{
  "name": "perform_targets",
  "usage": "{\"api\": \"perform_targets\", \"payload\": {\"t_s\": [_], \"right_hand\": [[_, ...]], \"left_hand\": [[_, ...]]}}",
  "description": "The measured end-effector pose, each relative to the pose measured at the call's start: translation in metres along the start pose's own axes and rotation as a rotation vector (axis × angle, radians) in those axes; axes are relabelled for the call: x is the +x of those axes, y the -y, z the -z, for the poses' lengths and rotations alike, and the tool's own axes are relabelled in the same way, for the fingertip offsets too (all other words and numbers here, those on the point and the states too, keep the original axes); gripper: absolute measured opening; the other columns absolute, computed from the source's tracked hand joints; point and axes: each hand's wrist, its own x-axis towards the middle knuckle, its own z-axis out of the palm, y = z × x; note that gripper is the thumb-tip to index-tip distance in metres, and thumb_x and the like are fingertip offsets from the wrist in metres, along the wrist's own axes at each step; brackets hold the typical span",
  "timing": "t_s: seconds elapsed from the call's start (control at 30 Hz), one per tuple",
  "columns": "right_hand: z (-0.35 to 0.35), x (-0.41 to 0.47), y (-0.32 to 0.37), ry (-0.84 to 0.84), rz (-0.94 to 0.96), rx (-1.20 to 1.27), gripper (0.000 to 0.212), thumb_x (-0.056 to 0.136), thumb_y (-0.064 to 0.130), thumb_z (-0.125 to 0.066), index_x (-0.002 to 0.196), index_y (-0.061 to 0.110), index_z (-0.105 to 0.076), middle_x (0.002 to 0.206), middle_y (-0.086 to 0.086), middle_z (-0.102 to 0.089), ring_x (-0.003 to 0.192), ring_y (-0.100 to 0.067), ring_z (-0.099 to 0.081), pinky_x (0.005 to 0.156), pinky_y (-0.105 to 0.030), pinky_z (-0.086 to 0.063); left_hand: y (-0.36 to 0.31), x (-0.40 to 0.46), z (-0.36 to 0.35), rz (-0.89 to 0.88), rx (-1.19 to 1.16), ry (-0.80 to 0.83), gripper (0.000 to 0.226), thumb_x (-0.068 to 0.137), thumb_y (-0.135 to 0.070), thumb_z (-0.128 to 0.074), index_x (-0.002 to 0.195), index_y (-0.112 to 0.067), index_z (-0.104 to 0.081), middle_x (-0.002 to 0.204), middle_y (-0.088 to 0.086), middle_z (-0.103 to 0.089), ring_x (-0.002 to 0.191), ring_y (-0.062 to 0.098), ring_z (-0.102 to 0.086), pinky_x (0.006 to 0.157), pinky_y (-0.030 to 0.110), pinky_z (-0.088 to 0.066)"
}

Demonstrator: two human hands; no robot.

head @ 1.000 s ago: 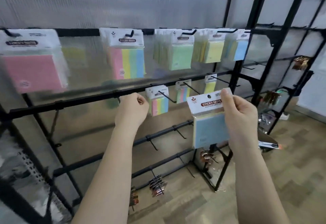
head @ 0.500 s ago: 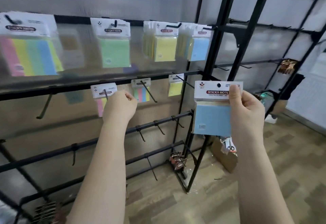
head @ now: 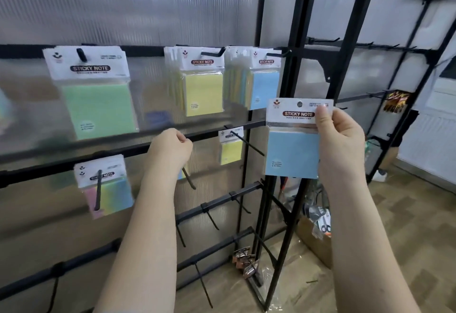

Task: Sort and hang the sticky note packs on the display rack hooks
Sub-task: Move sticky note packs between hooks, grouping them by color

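My right hand pinches a blue sticky note pack by the right side of its white header card and holds it upright in front of the black rack's right post. The top rail carries a green pack, yellow packs and blue packs. From the second rail hang a multicolour pack and a small yellow pack. My left hand is a curled fist at that rail, covering another pack, with a hook showing below it. I see nothing in its fingers.
Bare hooks stick out from the lower rails. Metal clips hang near the floor. A second black rack stands to the right with dark packets. A cardboard box with goods sits on the floor behind the post.
The view swung right along the rack and drew closer. My left fist shifted right along the second rail to cover the middle small pack. My right hand kept hold of the blue pack.
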Motion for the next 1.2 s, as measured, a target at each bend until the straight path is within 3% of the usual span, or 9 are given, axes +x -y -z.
{"api": "perform_targets", "payload": {"t_s": [0.17,0.27,0.4,0.57,0.67,0.77,0.9,1.13,1.2], "right_hand": [[-0.018,0.039,-0.008,-0.012,0.048,0.027,0.026,0.097,0.030,-0.054,0.077,0.018,-0.065,0.071,0.009,-0.063,0.067,-0.010,-0.052,0.062,-0.027,-0.041],[-0.027,0.063,-0.011,-0.008,0.062,0.101,0.026,0.094,0.031,-0.058,0.073,0.017,-0.064,0.068,0.009,-0.063,0.064,-0.008,-0.052,0.057,-0.023,-0.042],[-0.040,0.096,-0.012,-0.004,0.095,0.141,0.045,0.090,0.034,-0.063,0.076,-0.007,-0.056,0.070,-0.004,-0.055,0.063,-0.013,-0.047,0.059,-0.027,-0.037],[-0.045,0.127,-0.013,0.058,0.075,0.166,0.028,0.089,0.034,-0.065,0.067,0.018,-0.060,0.071,0.006,-0.066,0.060,-0.007,-0.056,0.059,-0.024,-0.044],[-0.048,0.139,-0.014,0.097,0.052,0.182,0.024,0.087,0.035,-0.067,0.070,0.018,-0.065,0.078,0.001,-0.072,0.065,-0.011,-0.062,0.062,-0.028,-0.047],[-0.049,0.148,-0.016,0.128,0.060,0.203,0.025,0.085,0.033,-0.067,0.072,0.012,-0.064,0.073,0.001,-0.069,0.061,-0.009,-0.057,0.059,-0.022,-0.043],[-0.050,0.154,-0.024,0.165,0.070,0.179,0.034,0.085,0.031,-0.068,0.057,0.018,-0.054,0.067,0.002,-0.062,0.060,-0.009,-0.051,0.057,-0.022,-0.039],[-0.066,0.163,-0.035,0.188,0.053,0.224,0.043,0.087,0.027,-0.066,0.051,0.022,-0.043,0.063,0.000,-0.053,0.062,-0.012,-0.048,0.058,-0.026,-0.037],[-0.072,0.166,-0.038,0.175,0.060,0.257,0.040,0.087,0.024,-0.065,0.053,0.013,-0.048,0.061,0.002,-0.049,0.062,-0.011,-0.043,0.059,-0.026,-0.035]], "left_hand": [[-0.005,0.027,-0.015,0.003,0.053,0.008,0.012,0.091,-0.022,-0.048,0.084,-0.014,-0.055,0.077,-0.001,-0.054,0.080,0.022,-0.052,0.061,0.028,-0.036],[-0.003,0.036,-0.023,0.024,0.078,0.029,0.019,0.091,-0.022,-0.048,0.078,-0.009,-0.050,0.069,0.003,-0.048,0.075,0.026,-0.052,0.056,0.029,-0.034],[-0.001,0.044,-0.030,0.095,0.076,0.013,0.027,0.091,-0.025,-0.049,0.069,-0.010,-0.046,0.066,0.004,-0.047,0.068,0.025,-0.051,0.053,0.029,-0.033],[-0.001,0.043,-0.039,0.145,0.073,-0.054,0.027,0.092,-0.028,-0.050,0.074,-0.008,-0.050,0.076,0.009,-0.055,0.075,0.028,-0.055,0.059,0.030,-0.038],[-0.003,0.038,-0.045,0.182,0.062,-0.079,0.022,0.092,-0.028,-0.050,0.081,-0.010,-0.057,0.081,0.008,-0.058,0.080,0.027,-0.057,0.066,0.033,-0.047],[-0.008,0.034,-0.048,0.207,0.072,-0.125,0.020,0.091,-0.027,-0.049,0.089,-0.010,-0.060,0.086,0.007,-0.060,0.082,0.026,-0.057,0.072,0.034,-0.050],[-0.010,0.031,-0.049,0.220,0.069,-0.171,0.016,0.091,-0.027,-0.050,0.092,-0.014,-0.057,0.092,0.006,-0.061,0.084,0.026,-0.058,0.071,0.033,-0.049],[-0.009,0.029,-0.050,0.244,0.054,-0.187,0.015,0.090,-0.029,-0.052,0.095,-0.017,-0.059,0.101,0.005,-0.063,0.089,0.023,-0.057,0.070,0.029,-0.045],[-0.009,0.028,-0.048,0.255,0.072,-0.193,0.013,0.090,-0.027,-0.052,0.095,-0.018,-0.059,0.102,0.004,-0.063,0.087,0.022,-0.057,0.063,0.027,-0.043]]}}
